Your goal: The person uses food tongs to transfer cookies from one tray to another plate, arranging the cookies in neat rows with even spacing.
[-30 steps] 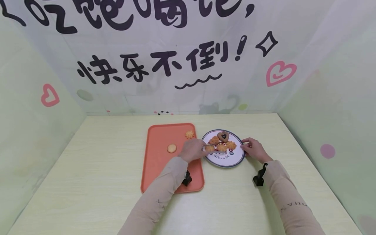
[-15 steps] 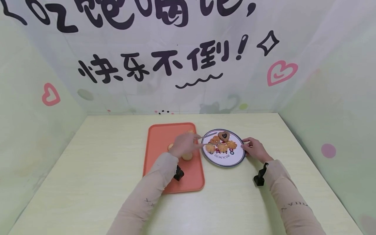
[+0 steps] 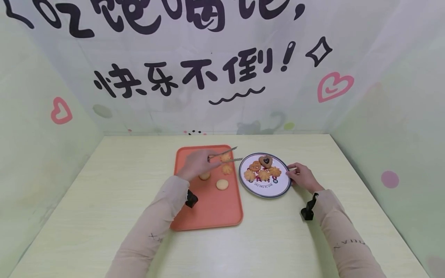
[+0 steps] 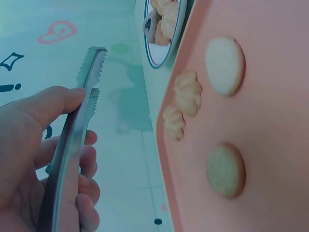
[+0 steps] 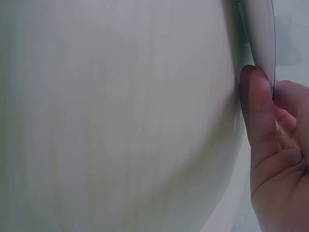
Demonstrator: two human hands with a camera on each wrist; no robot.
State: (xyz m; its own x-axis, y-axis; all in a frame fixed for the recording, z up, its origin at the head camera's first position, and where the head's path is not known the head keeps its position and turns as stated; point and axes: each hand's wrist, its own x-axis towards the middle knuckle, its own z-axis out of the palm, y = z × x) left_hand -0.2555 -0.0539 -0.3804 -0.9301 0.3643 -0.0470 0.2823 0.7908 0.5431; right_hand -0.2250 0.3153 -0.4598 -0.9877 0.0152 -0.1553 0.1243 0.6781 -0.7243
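Note:
My left hand (image 3: 196, 164) grips metal tongs (image 4: 70, 150) above the orange tray (image 3: 212, 214); their serrated tips are spread, with nothing between them. Beneath lie two round cookies (image 3: 222, 184) and two flower-shaped cookies (image 4: 188, 93), one round cookie partly hidden by the hand in the head view. My right hand (image 3: 301, 177) pinches the right rim of a white, blue-edged plate (image 3: 260, 191), thumb and fingers on either side of the rim in the right wrist view. On the plate sit several cookies: a brown heart (image 3: 265, 161), a pretzel-shaped one (image 3: 255, 166) and flower-shaped ones (image 3: 264, 175).
Tray and plate stand side by side on a pale wooden table (image 3: 104, 216), a narrow gap between them. Behind the table rises a printed wall (image 3: 167, 119) with black writing; plain side walls (image 3: 389, 127) flank both sides.
My left hand has drawn the tongs leftward from over the plate to above the tray, and their tips have spread. A flower-shaped cookie they were around stays on the plate. The right hand keeps its place.

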